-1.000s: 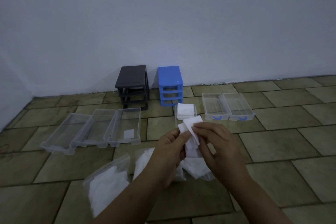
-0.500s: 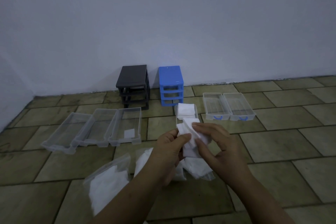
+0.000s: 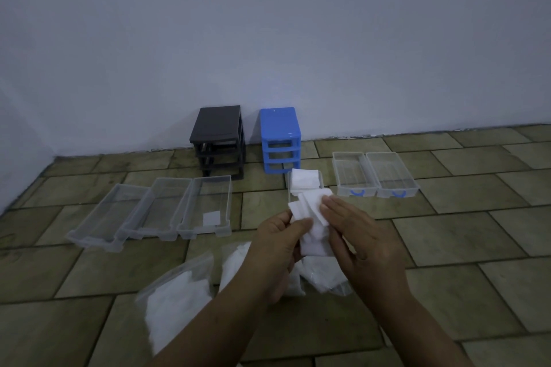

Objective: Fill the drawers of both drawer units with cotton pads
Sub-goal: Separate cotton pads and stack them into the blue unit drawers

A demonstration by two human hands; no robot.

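Head view: both hands meet over the tiled floor (image 3: 447, 235), in front of the blue unit (image 3: 280, 140). The left hand (image 3: 280, 250) grips a stack of white cotton pads (image 3: 313, 229), thumb pressed on the front of the stack. The right hand (image 3: 360, 244) lies against the stack's right side, its fingers (image 3: 331, 208) stretched flat over the top pads, which fan out at the upper end. The hands are close together, joined by the stack.

Just behind the hands, in front of the blue unit, lies a clear drawer (image 3: 320, 177) already holding pads (image 3: 304, 182). To the right of the blue unit, two clear drawers with blue handles (image 3: 375, 176) sit side by side, touching. To its left stands the black unit (image 3: 219, 140), both units against the wall (image 3: 268, 39), their slots open. Further left and nearer the camera than the black unit, three clear drawers (image 3: 155, 211) lie in a row, touching; the one nearest the blue unit holds a single pad (image 3: 212, 218).

Nearest the camera, well in front of the blue unit, lie clear bags of pads (image 3: 176, 304), partly hidden under the forearms.
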